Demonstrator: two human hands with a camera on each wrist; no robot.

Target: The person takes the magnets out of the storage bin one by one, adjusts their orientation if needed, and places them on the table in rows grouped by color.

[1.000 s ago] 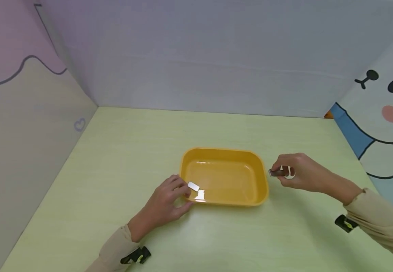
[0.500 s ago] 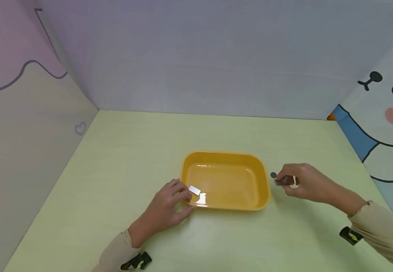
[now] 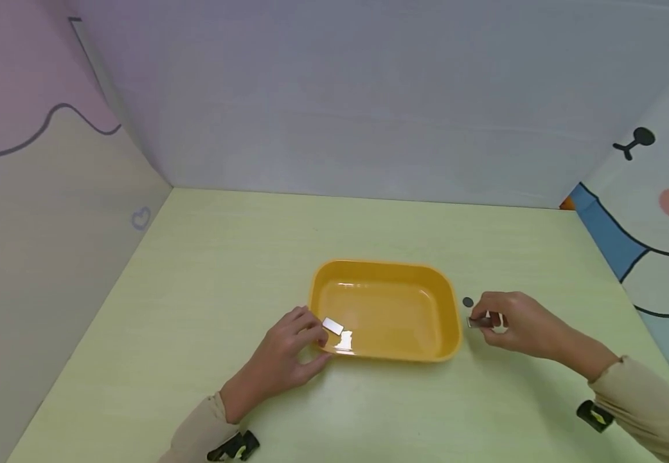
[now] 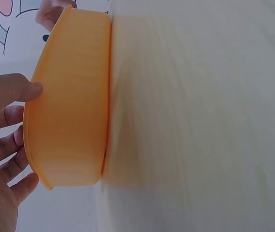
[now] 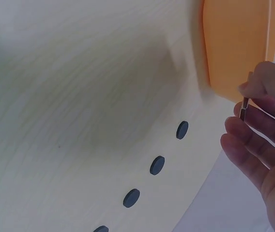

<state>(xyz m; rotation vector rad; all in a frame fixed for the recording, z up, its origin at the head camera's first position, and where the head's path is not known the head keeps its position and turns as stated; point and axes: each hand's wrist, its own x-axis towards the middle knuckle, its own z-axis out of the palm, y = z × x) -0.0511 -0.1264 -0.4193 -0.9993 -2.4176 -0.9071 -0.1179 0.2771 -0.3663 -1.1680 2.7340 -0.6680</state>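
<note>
A yellow tray point(image 3: 446, 302) sits in the middle of the green table. My left hand point(image 3: 318, 335) pinches a small silver rectangle point(image 3: 332, 326) over the tray's near left corner; a second bright patch, perhaps its reflection, shows just below it. In the left wrist view the thumb point(image 4: 16, 87) lies against the tray's outer wall point(image 4: 69, 106). My right hand point(image 3: 482, 320) is just right of the tray and pinches a thin metal piece point(image 3: 478, 323), also seen edge-on as the metal piece point(image 5: 244, 109). One dark disc point(image 3: 468, 301) lies on the table beside that hand.
In the right wrist view several dark discs point(image 5: 157, 165) lie in a row on the table near the tray point(image 5: 239, 43). Printed panels wall the table at the left, back and right. Pale green tabletop point(image 3: 224, 257) spreads behind and left of the tray.
My right hand has drawn back from the tray's right rim toward me with the metal piece, uncovering a dark disc on the table. The left hand has barely moved.
</note>
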